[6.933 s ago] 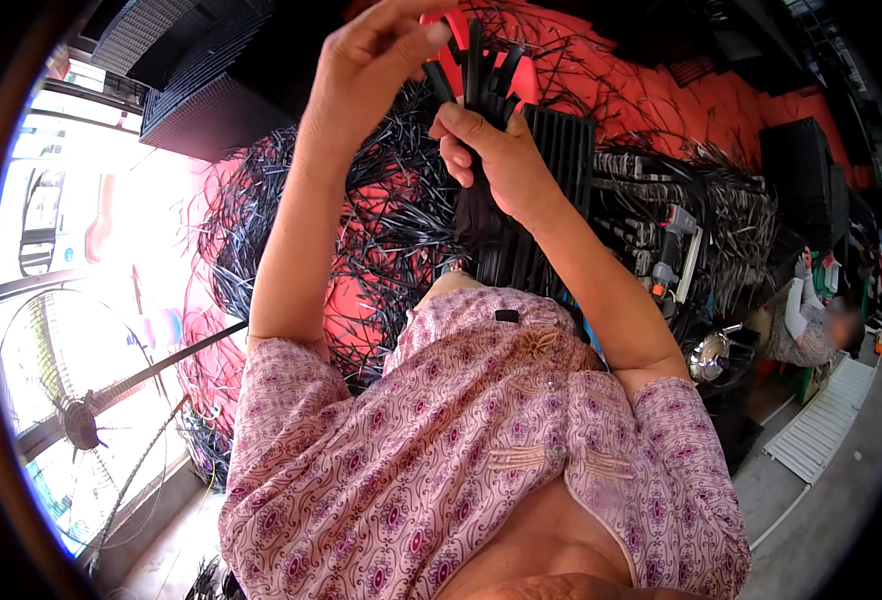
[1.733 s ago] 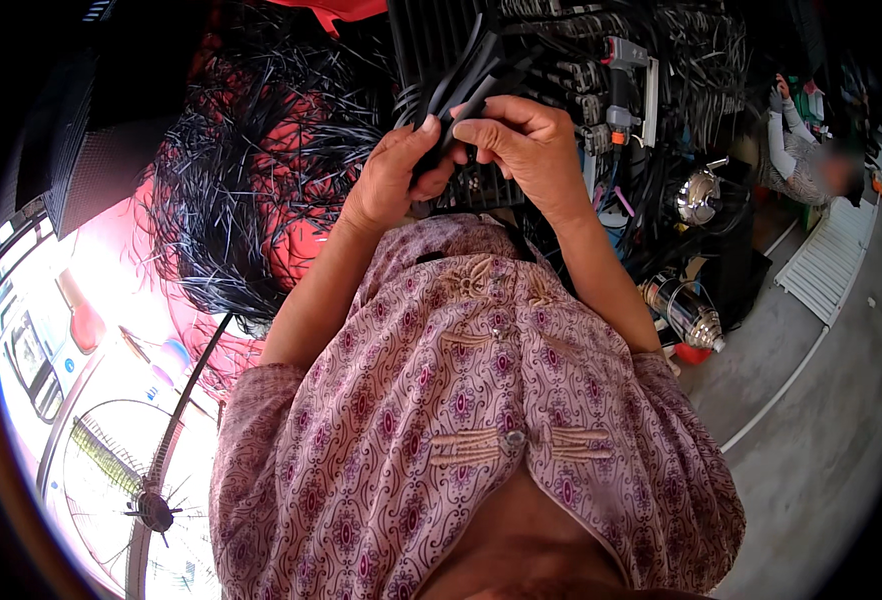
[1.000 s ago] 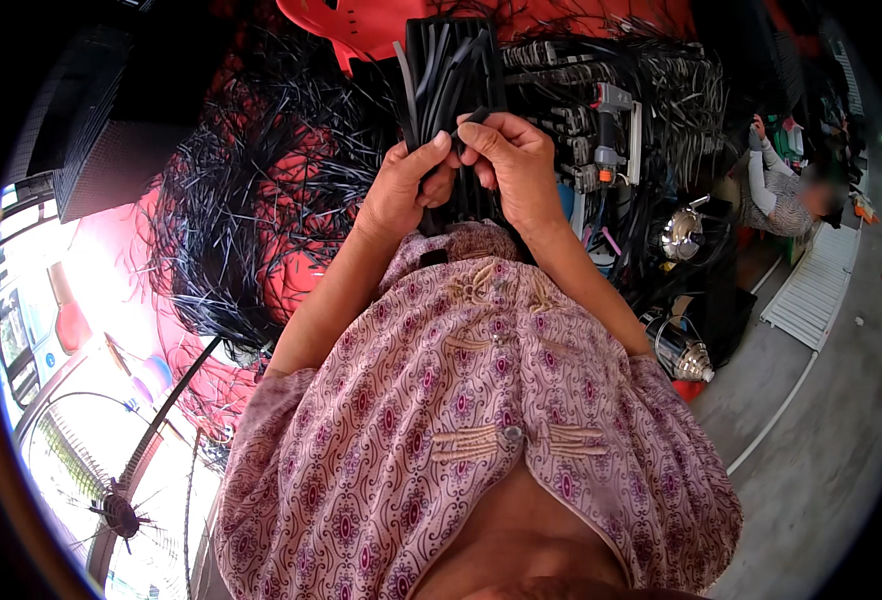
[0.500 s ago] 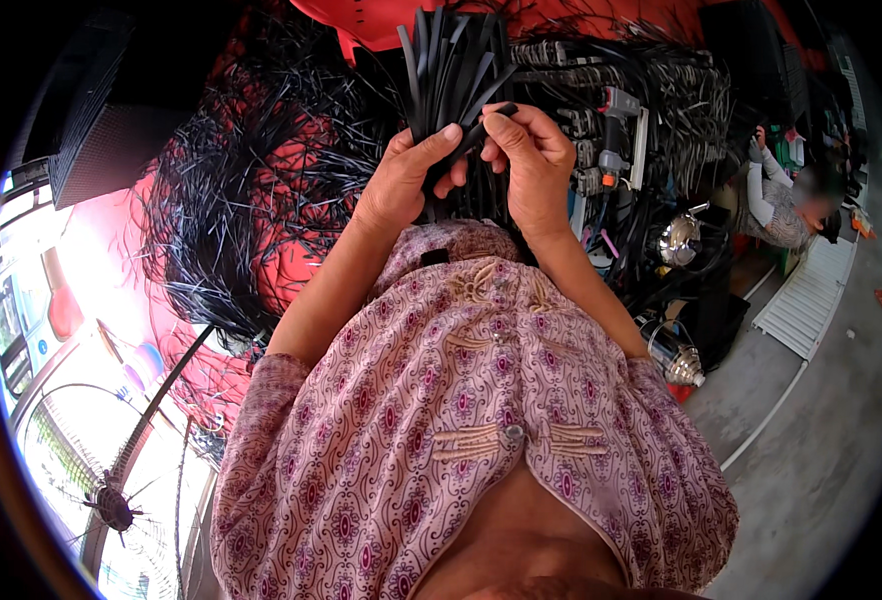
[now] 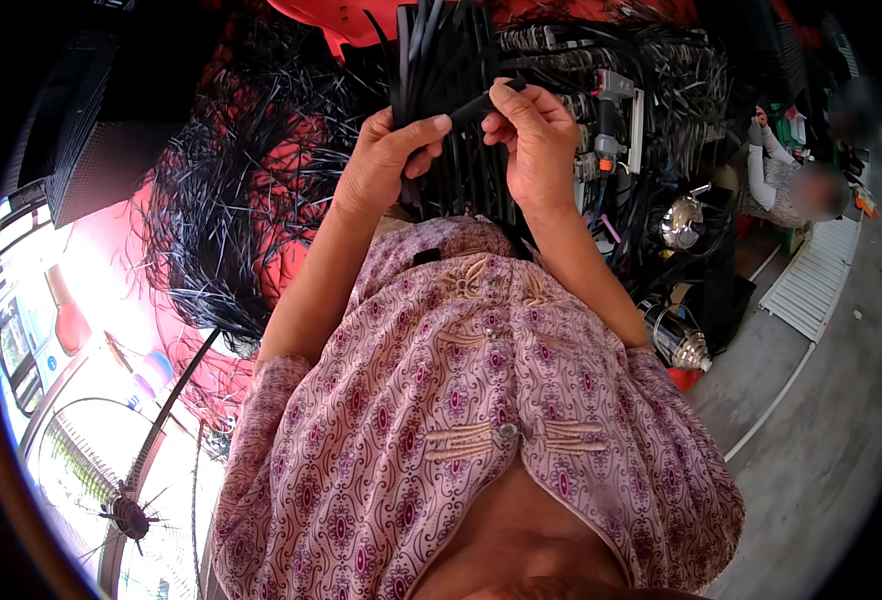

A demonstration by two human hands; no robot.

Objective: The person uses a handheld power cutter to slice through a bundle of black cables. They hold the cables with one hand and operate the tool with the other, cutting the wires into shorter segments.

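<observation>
Between my two hands runs a flat black strip (image 5: pixel 473 108), pinched at both ends. My left hand (image 5: pixel 389 160) is closed on its left end, thumb on top. The fingers of my right hand (image 5: pixel 539 140) grip the other end, with its tip poking out past the thumb. Right behind the hands stands a sheaf of upright black strips (image 5: pixel 431 45). Its lower part is partly hidden by my left hand, and I cannot tell whether the held strip is joined to it.
A tangled heap of thin black strands (image 5: pixel 211 200) lies to the left on red material. On the right are a grey-and-black power tool (image 5: pixel 611 120), bundled strips (image 5: pixel 676 80) and shiny metal vessels (image 5: pixel 679 222). Another person (image 5: pixel 786 190) sits far right. A fan (image 5: pixel 126 515) stands lower left.
My hands have moved slightly up and apart. A longer, straighter stretch of the strip now shows between them, and the upright sheaf looks narrower and higher in view.
</observation>
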